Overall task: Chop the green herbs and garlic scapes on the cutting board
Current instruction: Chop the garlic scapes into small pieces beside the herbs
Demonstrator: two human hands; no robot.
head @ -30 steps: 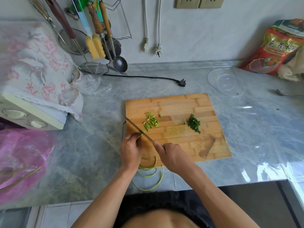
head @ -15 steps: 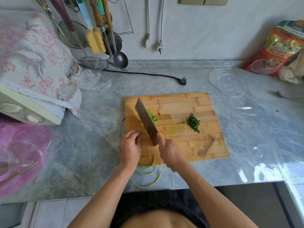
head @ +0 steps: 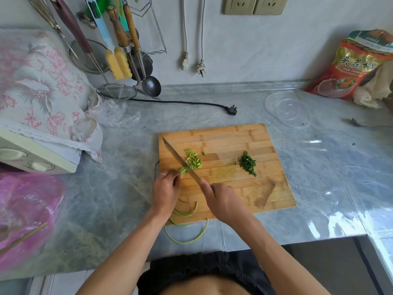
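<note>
Two hands: right hand (head: 223,201) on one knife (head: 180,160), left hand (head: 165,188) on scapes (head: 185,213).

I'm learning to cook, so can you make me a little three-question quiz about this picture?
1. True or false: the right hand holds the knife.
2. Which pile on the cutting board lies nearer the knife? A: the dark chopped herbs. B: the light green scape pieces.
3. Fill in: the left hand holds the garlic scapes, whose long ends curl off the board's ____ edge.

Key: 1 true. 2 B. 3 near.
</note>
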